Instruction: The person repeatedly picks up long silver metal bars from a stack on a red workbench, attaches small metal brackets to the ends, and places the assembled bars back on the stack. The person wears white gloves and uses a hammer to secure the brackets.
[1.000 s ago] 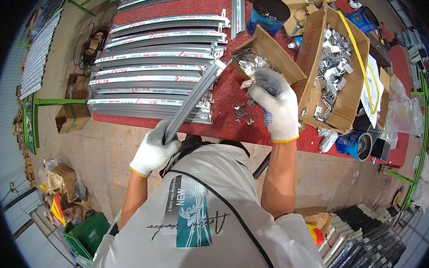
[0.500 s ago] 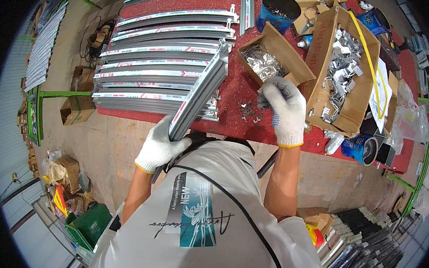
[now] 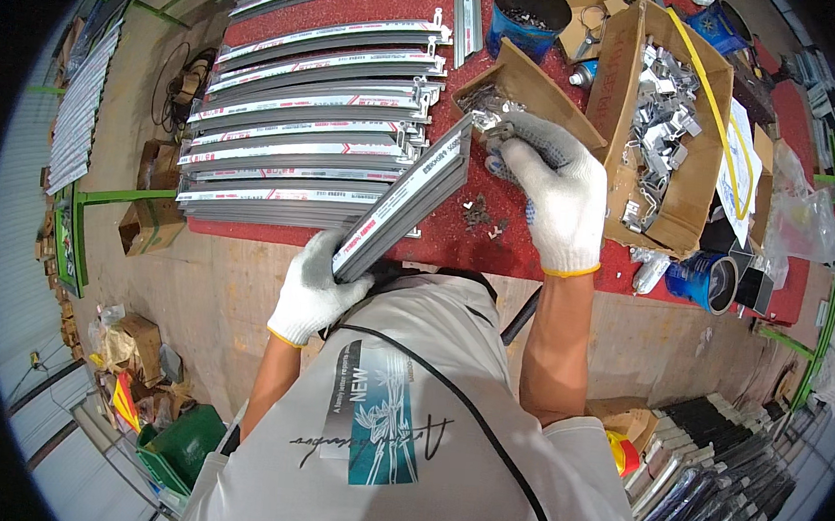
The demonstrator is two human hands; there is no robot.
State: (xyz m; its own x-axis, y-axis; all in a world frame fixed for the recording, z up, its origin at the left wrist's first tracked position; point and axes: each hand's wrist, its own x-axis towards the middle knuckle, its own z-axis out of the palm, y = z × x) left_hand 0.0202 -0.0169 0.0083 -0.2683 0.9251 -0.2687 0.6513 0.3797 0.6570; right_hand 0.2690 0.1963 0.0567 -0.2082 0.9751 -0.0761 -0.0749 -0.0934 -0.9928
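Note:
My left hand point(image 3: 317, 290), in a white knit glove with a grey palm, is closed around a bundle of grey metal profiles point(image 3: 407, 197). The bundle slants up and to the right, and printed white film covers its top face. My gloved right hand point(image 3: 551, 183) is closed in a pinch just right of the bundle's far end. Between its fingertips shows a small metal piece point(image 3: 501, 132), its exact shape partly hidden by the fingers. Right behind that hand stands a small open carton point(image 3: 555, 98) with shiny small metal parts point(image 3: 485, 101).
Film-covered profiles point(image 3: 295, 145) lie in rows on the red table point(image 3: 457, 254). A large carton point(image 3: 614, 105) of metal brackets point(image 3: 665, 113) stands right of my right hand. Behind are a blue bucket point(image 3: 525, 41) and a spray can point(image 3: 583, 74); a blue can point(image 3: 701, 283) lies near the front edge.
The bundle's far end has swung right, toward my right hand. My right hand has risen from in front of the small carton to beside that end, and a metal piece now shows in its fingertips.

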